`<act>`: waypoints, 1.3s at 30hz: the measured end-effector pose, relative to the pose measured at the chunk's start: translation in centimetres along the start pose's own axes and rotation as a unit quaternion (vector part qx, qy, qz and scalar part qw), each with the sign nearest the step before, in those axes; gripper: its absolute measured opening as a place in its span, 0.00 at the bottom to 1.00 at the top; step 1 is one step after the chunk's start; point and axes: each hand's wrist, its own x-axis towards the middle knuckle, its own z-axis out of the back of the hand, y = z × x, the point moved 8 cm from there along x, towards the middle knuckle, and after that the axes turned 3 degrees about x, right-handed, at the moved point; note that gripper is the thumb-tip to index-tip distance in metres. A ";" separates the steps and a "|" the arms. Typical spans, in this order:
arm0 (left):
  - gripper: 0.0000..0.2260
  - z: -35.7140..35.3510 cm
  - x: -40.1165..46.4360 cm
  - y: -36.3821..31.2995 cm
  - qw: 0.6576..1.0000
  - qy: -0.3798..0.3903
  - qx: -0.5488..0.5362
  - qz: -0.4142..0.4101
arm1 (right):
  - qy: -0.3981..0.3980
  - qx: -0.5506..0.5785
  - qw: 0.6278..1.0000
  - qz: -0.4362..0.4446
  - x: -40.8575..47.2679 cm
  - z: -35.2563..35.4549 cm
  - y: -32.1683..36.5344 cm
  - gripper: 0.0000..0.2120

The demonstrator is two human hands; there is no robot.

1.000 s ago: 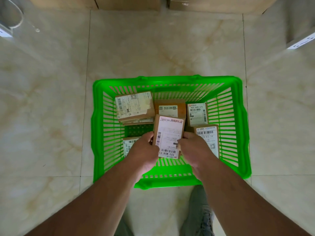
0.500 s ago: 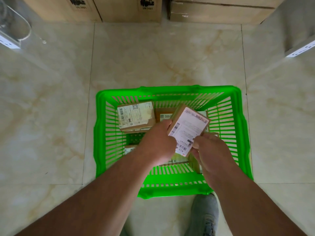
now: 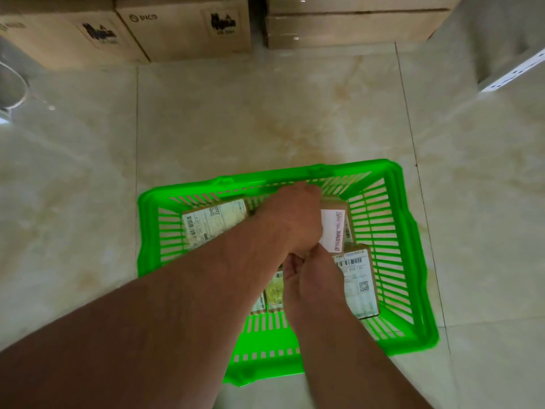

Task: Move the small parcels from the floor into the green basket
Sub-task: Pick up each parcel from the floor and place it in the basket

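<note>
The green basket (image 3: 395, 231) stands on the tiled floor and holds several small brown parcels with white labels. My left hand (image 3: 290, 219) reaches across the basket and grips a labelled parcel (image 3: 333, 225) over its far right part. My right hand (image 3: 312, 278) is just below, with its fingertips touching the near end of that parcel. Another parcel (image 3: 213, 222) lies at the basket's back left, and one (image 3: 358, 281) lies at the right. My arms hide the parcels in the middle.
Large cardboard boxes (image 3: 182, 28) line the far edge of the floor. A white shelf edge (image 3: 513, 72) shows at the upper right and a grey object (image 3: 11, 87) at the upper left. Bare floor tiles surround the basket.
The parcel held by both hands has moved from the basket's middle toward its far right part and turned. My left hand has reached further across. The view has tilted forward, showing more of the boxes.
</note>
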 end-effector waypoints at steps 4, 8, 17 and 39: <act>0.15 -0.4 0.7 2.2 0.999 0.013 0.025 0.024 | 0.021 -0.126 0.992 -0.014 0.2 -1.2 -0.4 0.10; 0.18 -0.3 -0.2 4.5 0.996 -0.022 0.023 0.078 | 0.063 -0.208 0.976 -0.032 0.1 -1.7 -0.8 0.10; 0.22 -8.7 -8.5 6.1 0.961 -0.041 -0.209 0.177 | 0.031 -0.489 0.869 0.072 -1.2 5.6 5.5 0.06; 0.27 -16.1 -7.8 -3.8 0.847 0.014 -0.487 0.212 | 0.008 -0.616 0.781 0.103 3.2 10.8 10.6 0.20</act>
